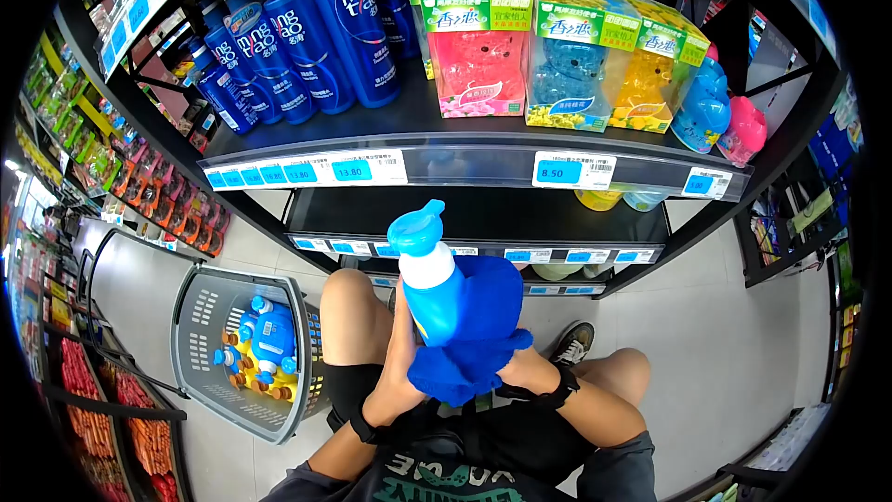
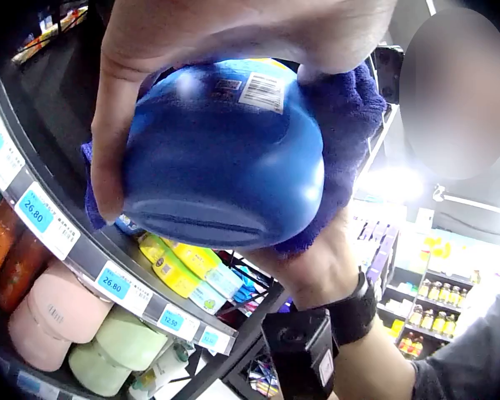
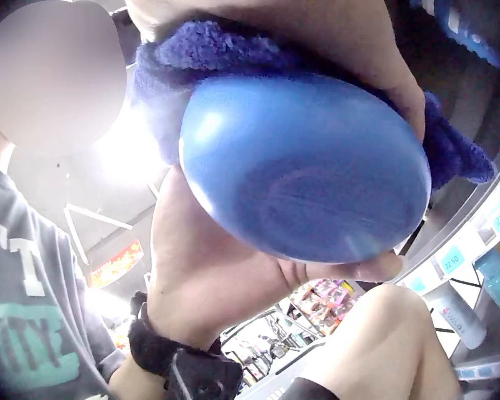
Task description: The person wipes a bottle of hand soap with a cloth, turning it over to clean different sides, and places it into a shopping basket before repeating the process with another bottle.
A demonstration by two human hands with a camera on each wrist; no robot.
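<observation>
A blue pump bottle [image 1: 432, 302] with a white collar is held tilted above the lap. The left hand [image 1: 401, 363] grips its left side in the head view, and in the left wrist view its fingers curl round the bottle [image 2: 225, 158]. A dark blue cloth [image 1: 455, 367] lies against the bottle's lower and right side. Through this cloth the right hand [image 1: 530, 370] holds the bottle; its fingers are largely covered in the head view. The right wrist view shows the bottle's base [image 3: 308, 175] between both hands, with the cloth [image 3: 221, 50] bunched beside it.
A grey basket [image 1: 200, 335] with several blue and yellow bottles stands on the floor at the left. In front, a shelf [image 1: 465, 144] bears dark blue bottles [image 1: 353, 37] and boxed fresheners [image 1: 478, 56]. Lower shelves are below, and the person's knees flank the hands.
</observation>
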